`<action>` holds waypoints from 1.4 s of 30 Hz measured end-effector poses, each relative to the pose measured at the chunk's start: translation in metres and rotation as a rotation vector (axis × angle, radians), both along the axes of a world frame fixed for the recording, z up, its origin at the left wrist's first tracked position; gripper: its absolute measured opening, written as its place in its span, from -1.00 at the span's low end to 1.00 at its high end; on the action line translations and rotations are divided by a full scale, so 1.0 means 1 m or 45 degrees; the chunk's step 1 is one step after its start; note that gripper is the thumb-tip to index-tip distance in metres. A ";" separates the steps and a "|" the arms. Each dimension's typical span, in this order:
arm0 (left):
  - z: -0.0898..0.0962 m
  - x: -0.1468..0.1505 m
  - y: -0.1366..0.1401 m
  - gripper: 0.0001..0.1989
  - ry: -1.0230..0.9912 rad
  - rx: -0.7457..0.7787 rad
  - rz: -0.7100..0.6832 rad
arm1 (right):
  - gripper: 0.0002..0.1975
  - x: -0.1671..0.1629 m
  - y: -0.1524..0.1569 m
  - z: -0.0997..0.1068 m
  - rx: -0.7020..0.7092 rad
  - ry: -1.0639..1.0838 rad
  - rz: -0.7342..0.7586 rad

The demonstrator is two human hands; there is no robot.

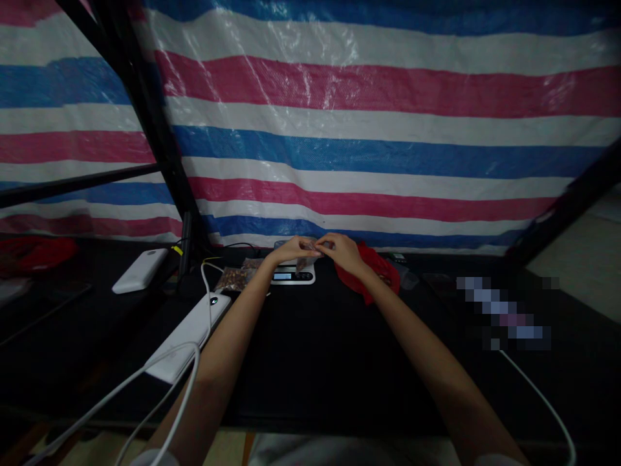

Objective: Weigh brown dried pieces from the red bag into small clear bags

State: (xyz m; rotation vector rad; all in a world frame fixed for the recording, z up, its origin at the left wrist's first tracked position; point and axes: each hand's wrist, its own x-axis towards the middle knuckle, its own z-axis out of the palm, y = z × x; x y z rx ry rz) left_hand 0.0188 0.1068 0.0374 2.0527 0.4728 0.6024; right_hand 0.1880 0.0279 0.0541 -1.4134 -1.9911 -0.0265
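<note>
My left hand (294,250) and my right hand (341,250) meet over a white digital kitchen scale (295,277). Between them they pinch the top of a small clear plastic bag (305,261) with brownish contents, hanging above the scale. The scale's display is lit, but its figures are too small to read. Left of the scale, beside my left wrist, lie filled clear bags of brown bean-like or nut-like pieces (233,279). A red bag (371,275) lies beneath and beside my right wrist, with some brown pieces showing at its opening.
A long white power bank (187,340) with white cables lies near my left forearm. Another white power bank (140,270) is farther left, near a black frame post (185,243). A blurred-out device (502,310) with a cable is at right. Striped plastic sheeting (369,155) hangs behind the black table (330,369).
</note>
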 end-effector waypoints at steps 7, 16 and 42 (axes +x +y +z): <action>0.000 0.001 0.000 -0.60 0.029 0.023 0.023 | -0.79 -0.003 -0.003 -0.004 0.120 -0.173 -0.096; 0.017 -0.027 0.009 -0.52 0.089 0.187 0.263 | -0.80 0.036 -0.012 0.008 0.130 -0.158 -0.238; -0.054 0.086 -0.126 -0.43 0.253 1.089 -0.024 | -0.63 0.202 -0.097 -0.069 -0.423 0.133 -0.263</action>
